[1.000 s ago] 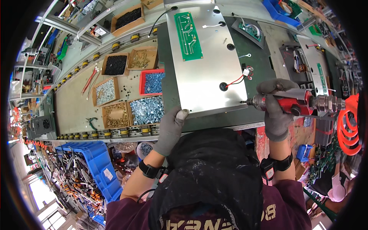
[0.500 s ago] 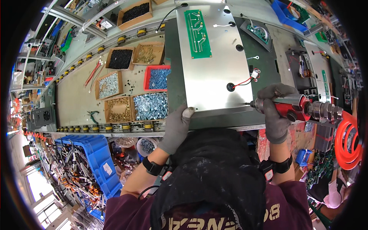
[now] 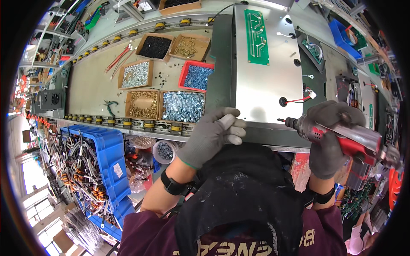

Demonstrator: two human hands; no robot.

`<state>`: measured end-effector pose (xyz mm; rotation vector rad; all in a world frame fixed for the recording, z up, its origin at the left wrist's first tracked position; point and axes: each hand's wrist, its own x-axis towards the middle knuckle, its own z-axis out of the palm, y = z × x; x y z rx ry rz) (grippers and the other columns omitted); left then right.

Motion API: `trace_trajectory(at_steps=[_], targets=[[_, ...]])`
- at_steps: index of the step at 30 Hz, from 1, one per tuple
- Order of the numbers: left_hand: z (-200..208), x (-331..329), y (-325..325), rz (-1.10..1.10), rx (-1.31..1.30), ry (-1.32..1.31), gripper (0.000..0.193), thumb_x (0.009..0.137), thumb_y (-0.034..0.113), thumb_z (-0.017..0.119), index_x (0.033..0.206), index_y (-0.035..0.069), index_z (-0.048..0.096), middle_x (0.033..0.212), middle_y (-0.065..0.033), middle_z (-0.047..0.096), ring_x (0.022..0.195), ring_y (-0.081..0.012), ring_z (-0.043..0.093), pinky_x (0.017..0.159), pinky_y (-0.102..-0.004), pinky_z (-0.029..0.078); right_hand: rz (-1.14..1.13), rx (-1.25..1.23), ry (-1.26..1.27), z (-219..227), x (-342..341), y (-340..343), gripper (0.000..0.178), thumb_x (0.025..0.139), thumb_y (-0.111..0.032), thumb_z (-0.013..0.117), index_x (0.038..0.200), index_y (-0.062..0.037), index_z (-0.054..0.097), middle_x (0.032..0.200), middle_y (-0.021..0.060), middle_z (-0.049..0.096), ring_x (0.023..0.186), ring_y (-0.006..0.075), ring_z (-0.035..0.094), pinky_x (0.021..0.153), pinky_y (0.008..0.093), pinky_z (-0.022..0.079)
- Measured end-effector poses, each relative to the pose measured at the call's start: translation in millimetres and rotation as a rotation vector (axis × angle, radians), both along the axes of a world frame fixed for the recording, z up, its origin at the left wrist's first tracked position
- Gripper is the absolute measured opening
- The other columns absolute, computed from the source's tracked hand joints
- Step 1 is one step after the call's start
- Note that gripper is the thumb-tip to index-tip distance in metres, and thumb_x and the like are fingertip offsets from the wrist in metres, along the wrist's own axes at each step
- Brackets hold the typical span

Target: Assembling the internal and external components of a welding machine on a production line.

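My left hand (image 3: 211, 138), in a grey glove, is raised by the near left corner of a silver metal panel (image 3: 269, 89). Its fingers curl in against the thumb; anything between them is hidden. In my gloved right hand (image 3: 329, 149) lies a red and silver power screwdriver (image 3: 361, 141), its bit (image 3: 280, 120) pointing left, close to the panel's near edge. The panel carries a green circuit board (image 3: 257, 38) on its far part. Red and black wires (image 3: 299, 100) come out of a black grommet on its right side.
Left of the panel stand open boxes of silver fasteners (image 3: 136, 74), brass parts (image 3: 144, 104), blue screws (image 3: 197, 77) and shiny clips (image 3: 183, 106). Pliers (image 3: 110, 108) lie by the roller rail (image 3: 147, 124). A blue crate (image 3: 112, 170) of tools is below left; an orange hose (image 3: 393, 187) hangs at right.
My left hand has left the panel's corner and curled its fingers. The screwdriver has come away from the panel's near edge. The bench and panel have shifted rightward in view.
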<state>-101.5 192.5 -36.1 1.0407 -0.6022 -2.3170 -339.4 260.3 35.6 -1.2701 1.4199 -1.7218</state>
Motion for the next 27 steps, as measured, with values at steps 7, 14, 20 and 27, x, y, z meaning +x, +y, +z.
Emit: trace_trajectory(at_steps=[7,14,20,27], targets=[[-3.6,-15.2,5.9,-0.106,0.185,0.170,0.062,0.099,0.052,0.043,0.124,-0.004,0.052,0.087,-0.0122,0.067,0.069,-0.0191,0.067,0.056,-0.0302,0.058,0.157,-0.098,-0.006,11.6,36.8,-29.1,0.037,0.082,-0.020,0.074,0.105,-0.0114,0.047,0.077,0.0035,0.046,0.070,0.0214,0.052,0.057,0.0352,0.045],[-9.1,-8.4,7.6,-0.099,0.168,0.355,0.066,0.099,0.055,0.040,0.126,-0.004,0.052,0.091,-0.0151,0.069,0.074,-0.0203,0.070,0.058,-0.0299,0.059,0.093,-0.071,-0.118,4.8,53.9,-33.3,0.033,0.080,-0.020,0.078,0.089,-0.0085,0.049,0.071,0.0024,0.047,0.064,0.0188,0.051,0.051,0.0326,0.045],[-4.2,-1.9,7.0,-0.196,0.086,0.253,0.068,0.098,0.059,0.041,0.119,-0.004,0.055,0.083,-0.0134,0.068,0.061,-0.0171,0.066,0.050,-0.0264,0.054,0.143,-0.076,-0.126,7.5,53.4,-31.6,0.033,0.081,-0.022,0.078,0.085,-0.0067,0.049,0.074,0.0028,0.048,0.066,0.0191,0.052,0.048,0.0336,0.046],[-0.4,-3.2,2.3,-0.266,0.101,0.221,0.073,0.097,0.063,0.037,0.074,-0.001,0.065,0.053,-0.0079,0.057,0.042,-0.0157,0.055,0.040,-0.0254,0.045,0.334,-0.180,-0.120,13.1,57.7,-38.8,0.034,0.080,-0.019,0.076,0.099,-0.0076,0.051,0.080,0.0040,0.050,0.073,0.0204,0.054,0.055,0.0356,0.048]])
